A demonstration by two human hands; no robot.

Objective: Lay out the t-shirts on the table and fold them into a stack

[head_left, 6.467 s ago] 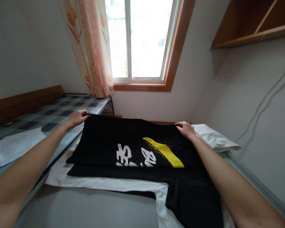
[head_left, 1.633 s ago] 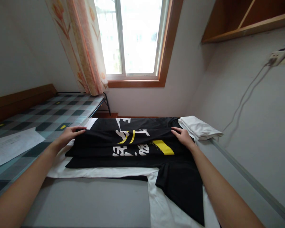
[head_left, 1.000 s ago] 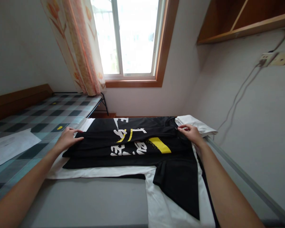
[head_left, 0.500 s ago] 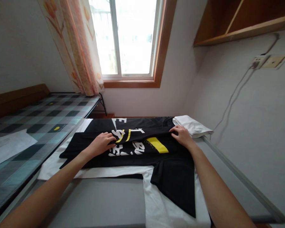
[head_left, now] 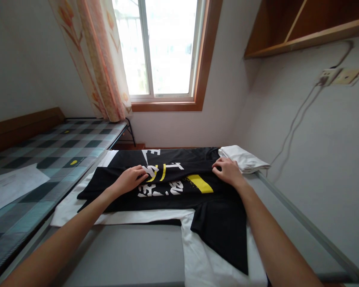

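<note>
Resting just left of centre, your left hand point(head_left: 130, 178) bends over the black shirt point(head_left: 173, 202), which lies folded mid-frame; it has moved inward, so the shirt's left end now lies untouched. Your right hand point(head_left: 227, 170) curls on the shirt right of centre; whether either pinches, I cannot tell. White fabric point(head_left: 199, 261) spreads beneath; a folded white cloth point(head_left: 243, 158) sits just beyond your right hand.
</note>
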